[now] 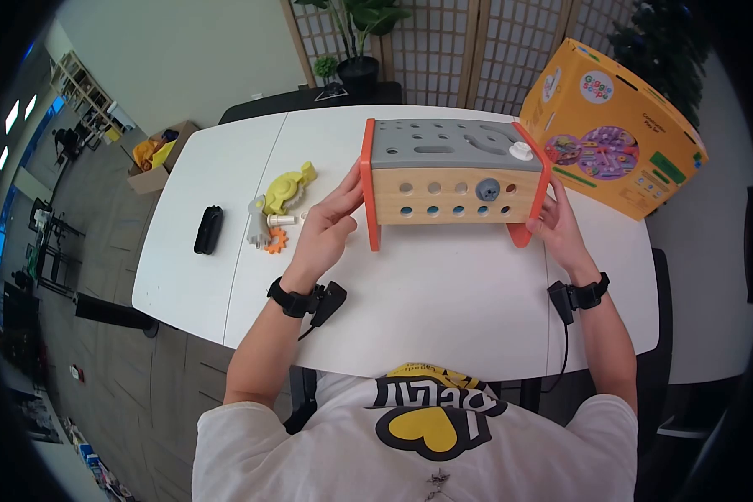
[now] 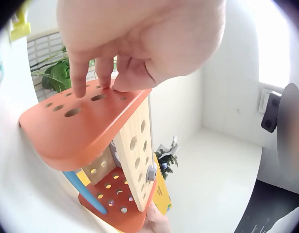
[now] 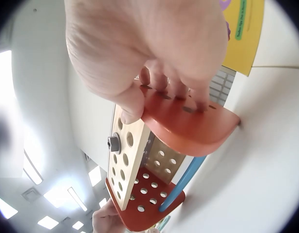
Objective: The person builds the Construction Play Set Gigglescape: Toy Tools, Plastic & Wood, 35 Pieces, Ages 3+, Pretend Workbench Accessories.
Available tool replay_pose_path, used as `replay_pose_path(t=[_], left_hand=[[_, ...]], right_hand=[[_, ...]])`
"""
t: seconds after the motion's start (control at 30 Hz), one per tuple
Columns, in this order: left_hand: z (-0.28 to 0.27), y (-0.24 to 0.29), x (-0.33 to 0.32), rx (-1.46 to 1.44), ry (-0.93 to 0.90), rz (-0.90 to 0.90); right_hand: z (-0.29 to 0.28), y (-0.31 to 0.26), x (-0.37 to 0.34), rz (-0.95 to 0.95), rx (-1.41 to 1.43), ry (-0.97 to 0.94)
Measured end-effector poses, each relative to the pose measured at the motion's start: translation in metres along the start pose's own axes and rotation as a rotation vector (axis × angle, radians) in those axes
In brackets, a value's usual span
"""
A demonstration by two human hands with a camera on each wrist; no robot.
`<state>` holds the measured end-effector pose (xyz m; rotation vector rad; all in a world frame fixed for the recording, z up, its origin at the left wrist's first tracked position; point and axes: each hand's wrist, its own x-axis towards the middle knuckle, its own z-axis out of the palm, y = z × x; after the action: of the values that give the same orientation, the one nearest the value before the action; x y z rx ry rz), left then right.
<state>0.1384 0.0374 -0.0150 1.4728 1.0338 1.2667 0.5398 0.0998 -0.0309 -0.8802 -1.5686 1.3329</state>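
A toy workbench (image 1: 443, 197) stands at the far middle of the table, with red side panels, a grey top and a light wooden front with round holes. My left hand (image 1: 326, 230) rests its extended fingertips on the outer face of the left red panel (image 2: 76, 121). Opposite it, my right hand (image 1: 560, 230) grips the right red panel (image 3: 188, 124), thumb at the front edge and fingers on the outer face. A grey bolt (image 1: 488, 190) sits in a front hole, and a white knob (image 1: 520, 151) is on the top. A blue bar (image 3: 183, 182) joins the panels low down.
Left of my left hand lie a yellow toy piece (image 1: 286, 192), a grey piece (image 1: 257, 224), a cream peg (image 1: 281, 220) and an orange gear (image 1: 277, 242). Farther left is a black case (image 1: 209, 230). A large orange box (image 1: 611, 125) stands at the back right.
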Motion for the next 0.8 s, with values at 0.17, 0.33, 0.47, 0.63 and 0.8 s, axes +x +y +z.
replay_pose_path(t=[0.17,0.33,0.47,0.63,0.8], left_hand=[[0.002,-0.006,-0.011,0.203,0.006,0.075],[0.013,-0.002,-0.019,0.283,0.025,0.111],[0.011,-0.005,-0.024,0.317,0.001,0.086],[0.010,-0.001,-0.028,0.423,-0.012,0.095],[-0.003,0.005,-0.029,0.558,0.007,0.063]], right_hand=[[-0.002,0.000,-0.005,0.054,-0.052,0.035],[0.003,-0.002,-0.011,0.028,-0.109,0.058],[0.009,-0.002,-0.014,0.020,-0.161,0.080],[0.015,-0.002,-0.017,0.018,-0.232,0.115],[0.014,-0.010,-0.018,-0.041,-0.375,0.104]])
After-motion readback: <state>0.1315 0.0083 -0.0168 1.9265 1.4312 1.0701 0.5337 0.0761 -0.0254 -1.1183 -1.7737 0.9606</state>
